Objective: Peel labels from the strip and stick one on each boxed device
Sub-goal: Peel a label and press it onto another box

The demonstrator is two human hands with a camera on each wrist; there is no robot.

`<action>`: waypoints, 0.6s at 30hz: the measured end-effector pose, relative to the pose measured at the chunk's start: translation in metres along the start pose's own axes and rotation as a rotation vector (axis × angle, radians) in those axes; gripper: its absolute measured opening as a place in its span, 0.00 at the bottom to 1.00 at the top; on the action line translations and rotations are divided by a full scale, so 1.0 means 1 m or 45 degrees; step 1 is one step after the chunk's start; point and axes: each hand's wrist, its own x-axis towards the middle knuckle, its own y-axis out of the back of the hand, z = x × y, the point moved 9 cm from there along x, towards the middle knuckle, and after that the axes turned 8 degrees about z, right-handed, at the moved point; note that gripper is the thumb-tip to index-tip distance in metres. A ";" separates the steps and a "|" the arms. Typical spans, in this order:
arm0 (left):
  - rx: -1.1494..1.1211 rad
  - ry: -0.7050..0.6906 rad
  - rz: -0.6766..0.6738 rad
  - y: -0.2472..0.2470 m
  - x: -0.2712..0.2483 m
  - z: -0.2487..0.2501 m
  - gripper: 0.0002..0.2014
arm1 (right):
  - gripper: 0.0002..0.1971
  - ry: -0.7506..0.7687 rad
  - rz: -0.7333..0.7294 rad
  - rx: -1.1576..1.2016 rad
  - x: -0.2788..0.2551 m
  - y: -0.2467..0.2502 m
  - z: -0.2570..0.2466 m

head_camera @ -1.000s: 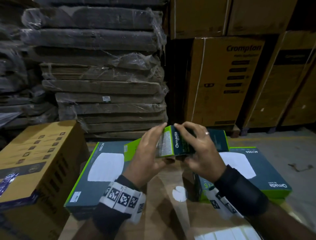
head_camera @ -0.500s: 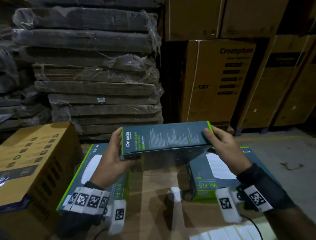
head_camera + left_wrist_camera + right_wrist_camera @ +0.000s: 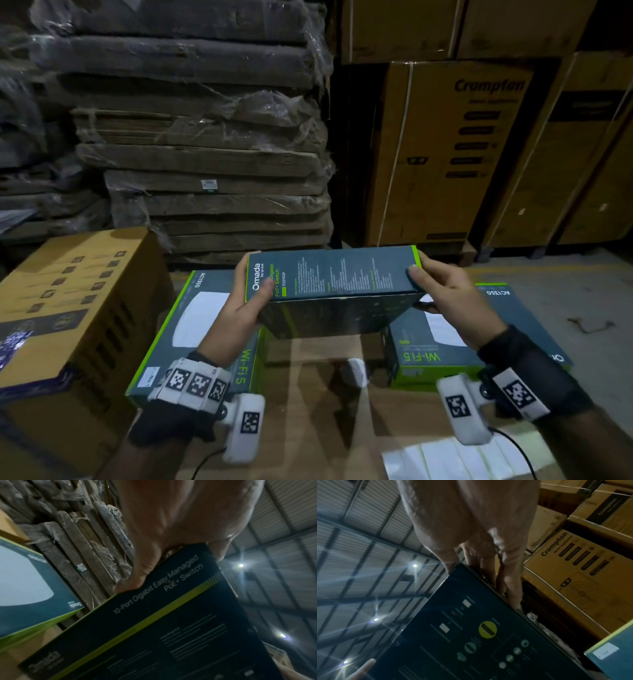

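I hold a dark teal Omada switch box [image 3: 334, 279] level in the air between both hands, long side toward me. My left hand [image 3: 255, 291] grips its left end, thumb on the near face. My right hand [image 3: 421, 277] grips the right end, thumb on top. In the left wrist view the left hand's fingers [image 3: 137, 577] curl over the edge of the box [image 3: 154, 635]. In the right wrist view fingers [image 3: 510, 582] wrap the box's [image 3: 479, 635] far edge. A white label strip [image 3: 455, 460] lies at the bottom right on the cardboard surface [image 3: 308, 411].
Two flat Wi-Fi 5 device boxes lie below, one on the left [image 3: 191, 329] and one on the right [image 3: 479, 335]. A yellow carton [image 3: 68, 301] stands at the left. Wrapped cardboard stacks [image 3: 205, 137] and Crompton cartons [image 3: 452, 150] rise behind. A small white disc [image 3: 356, 371] lies between the boxes.
The box was held end-on with both hands close together; it has been turned lengthwise, and the hands have spread to its two ends. It now sits slightly lower and steadier.
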 end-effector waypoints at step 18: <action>0.102 0.103 -0.102 0.004 -0.027 -0.099 0.30 | 0.27 0.064 0.147 -0.283 -0.031 -0.008 0.110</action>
